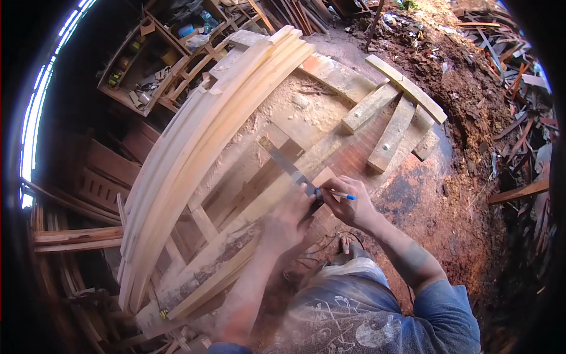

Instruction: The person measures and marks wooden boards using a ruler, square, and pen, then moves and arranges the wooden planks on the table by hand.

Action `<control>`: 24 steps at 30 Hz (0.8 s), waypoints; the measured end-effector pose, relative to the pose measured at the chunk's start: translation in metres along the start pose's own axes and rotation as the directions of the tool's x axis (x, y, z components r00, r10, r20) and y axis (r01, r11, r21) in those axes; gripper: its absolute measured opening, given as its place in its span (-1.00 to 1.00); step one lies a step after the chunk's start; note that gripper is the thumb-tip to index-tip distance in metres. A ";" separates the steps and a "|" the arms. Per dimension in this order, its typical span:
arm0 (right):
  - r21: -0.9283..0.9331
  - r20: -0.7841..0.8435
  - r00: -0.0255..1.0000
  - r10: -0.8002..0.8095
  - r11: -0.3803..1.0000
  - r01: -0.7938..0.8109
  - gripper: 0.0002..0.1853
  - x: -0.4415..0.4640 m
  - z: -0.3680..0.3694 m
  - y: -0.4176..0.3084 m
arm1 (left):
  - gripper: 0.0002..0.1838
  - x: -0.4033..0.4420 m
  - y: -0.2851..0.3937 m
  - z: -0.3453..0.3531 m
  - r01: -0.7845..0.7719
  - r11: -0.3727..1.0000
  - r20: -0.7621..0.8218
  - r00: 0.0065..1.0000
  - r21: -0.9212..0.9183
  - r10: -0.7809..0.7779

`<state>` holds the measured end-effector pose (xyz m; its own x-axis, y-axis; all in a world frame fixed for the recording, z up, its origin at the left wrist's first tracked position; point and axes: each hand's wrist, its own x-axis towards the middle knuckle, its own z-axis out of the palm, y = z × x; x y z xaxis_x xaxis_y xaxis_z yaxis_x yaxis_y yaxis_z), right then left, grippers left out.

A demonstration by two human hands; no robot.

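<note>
My left hand is closed on the dark stock of a try square, its fingers pressed against the near end. The square's metal blade points up and left across a wooden board. In my right hand is a pen with a blue end, pinched between the fingers, its tip close to the square's edge. A pale wood piece shows just beyond the right hand's fingers. Part of the square's stock is hidden by my left hand.
Long pale planks lie stacked along the bench's left side. Sawdust covers the bench top. Short bolted timbers stick out at the far right. A shelf of clutter stands behind. Scrap wood and brown debris cover the ground rightward.
</note>
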<state>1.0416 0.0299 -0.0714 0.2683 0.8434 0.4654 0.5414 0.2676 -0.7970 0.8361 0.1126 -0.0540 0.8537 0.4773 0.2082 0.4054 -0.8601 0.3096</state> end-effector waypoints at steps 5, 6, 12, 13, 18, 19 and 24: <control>0.042 -0.012 1.000 0.000 0.999 0.000 -0.91 0.002 0.000 -0.006 | -0.41 0.000 0.005 -0.006 0.025 0.999 0.038 0.999 -0.030 -0.024; -0.035 0.033 0.998 0.046 0.998 -0.045 -0.90 -0.004 -0.005 -0.005 | -0.39 -0.001 0.002 -0.002 0.001 1.000 0.028 1.000 -0.026 0.000; -0.105 -0.005 0.965 0.262 0.960 -0.261 -0.83 -0.046 -0.030 -0.004 | -0.47 0.004 0.018 -0.006 -0.016 0.997 -0.074 0.997 0.077 0.022; -0.039 0.027 0.942 0.335 0.942 -0.334 -0.81 -0.052 -0.027 -0.004 | -0.49 0.007 0.025 -0.006 0.002 0.992 -0.108 0.994 0.129 0.012; 0.271 0.348 0.749 0.563 0.704 -0.656 -0.70 -0.097 0.015 0.001 | -0.65 0.015 0.046 0.011 0.366 0.931 -0.086 0.928 0.015 -0.363; 0.279 0.415 0.691 0.592 0.640 -0.716 -0.68 -0.098 0.019 -0.003 | -0.68 0.014 0.047 0.012 0.414 0.903 -0.104 0.899 -0.110 -0.425; 0.496 0.663 0.506 0.552 0.182 -0.849 -0.61 -0.078 0.022 -0.035 | -0.67 -0.014 0.044 -0.001 0.502 0.445 0.021 0.681 -0.742 -0.732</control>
<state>0.9838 -0.0352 -0.0888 -0.0935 0.8832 -0.4596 -0.5246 -0.4361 -0.7312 0.8421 0.0680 -0.0419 0.2913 0.9509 -0.1043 0.3662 -0.0101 0.9305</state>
